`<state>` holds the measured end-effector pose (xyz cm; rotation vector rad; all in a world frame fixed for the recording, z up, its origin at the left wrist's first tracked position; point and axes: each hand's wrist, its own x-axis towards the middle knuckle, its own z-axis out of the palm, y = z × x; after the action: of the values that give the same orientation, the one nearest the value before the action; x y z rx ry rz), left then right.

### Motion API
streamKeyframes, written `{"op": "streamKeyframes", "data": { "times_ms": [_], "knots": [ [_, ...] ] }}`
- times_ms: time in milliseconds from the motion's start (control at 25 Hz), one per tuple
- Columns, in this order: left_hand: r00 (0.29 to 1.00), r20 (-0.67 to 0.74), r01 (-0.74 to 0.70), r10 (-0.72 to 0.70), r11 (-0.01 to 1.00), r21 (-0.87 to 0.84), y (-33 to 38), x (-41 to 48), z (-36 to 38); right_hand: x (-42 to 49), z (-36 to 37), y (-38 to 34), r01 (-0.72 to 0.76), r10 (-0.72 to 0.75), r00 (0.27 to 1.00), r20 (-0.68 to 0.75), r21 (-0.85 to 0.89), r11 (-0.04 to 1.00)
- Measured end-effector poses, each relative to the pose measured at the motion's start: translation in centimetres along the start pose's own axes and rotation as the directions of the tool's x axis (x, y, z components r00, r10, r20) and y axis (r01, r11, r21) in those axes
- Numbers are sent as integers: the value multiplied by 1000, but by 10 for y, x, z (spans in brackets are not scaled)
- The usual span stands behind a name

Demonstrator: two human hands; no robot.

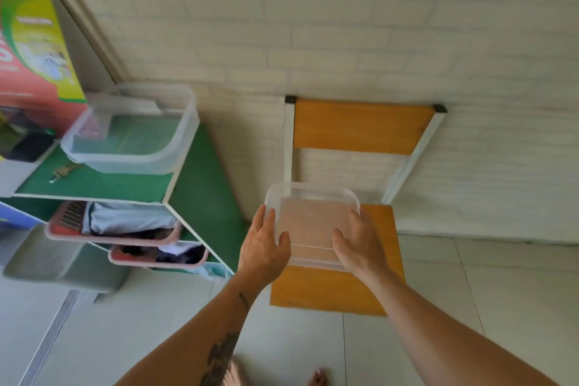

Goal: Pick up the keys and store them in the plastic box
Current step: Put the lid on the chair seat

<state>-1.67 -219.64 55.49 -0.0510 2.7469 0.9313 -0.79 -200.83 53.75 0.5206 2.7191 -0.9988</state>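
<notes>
The keys (62,173) lie on the green top of the shelf unit (103,185) at the left, just in front of a clear, open plastic box (138,163). Over on the wooden chair seat (332,291) rests a shallow clear plastic lid (310,222); whether it is a lid or a low tray I cannot tell for sure. My left hand (263,244) grips its left edge, thumb on top. My right hand (357,241) grips its right edge. Both hands are far to the right of the keys.
A colourful carton (34,50) stands behind the box on the shelf unit. Pink baskets (109,235) with clothes fill the lower shelves. The chair back (360,125) stands against the white brick wall. Tiled floor and my bare feet (238,373) are below.
</notes>
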Motion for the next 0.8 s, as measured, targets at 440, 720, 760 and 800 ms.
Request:
{"op": "streamKeyframes", "data": {
  "times_ms": [440, 720, 760, 800],
  "knots": [
    [962, 270, -71, 50, 995, 68, -107, 77, 162, 74, 138, 137, -131, 133, 991, 13, -89, 987],
    [943, 331, -67, 31, 993, 98, -135, 108, 209, 99, 172, 170, -126, 129, 991, 20, -109, 986],
    [937, 350, -54, 16, 994, 99, -136, 108, 210, 98, 172, 170, -134, 138, 990, 28, -102, 986],
    [931, 365, -45, 6, 994, 98, -135, 106, 209, 96, 170, 168, -150, 155, 987, 41, -105, 983]
  ]
}}
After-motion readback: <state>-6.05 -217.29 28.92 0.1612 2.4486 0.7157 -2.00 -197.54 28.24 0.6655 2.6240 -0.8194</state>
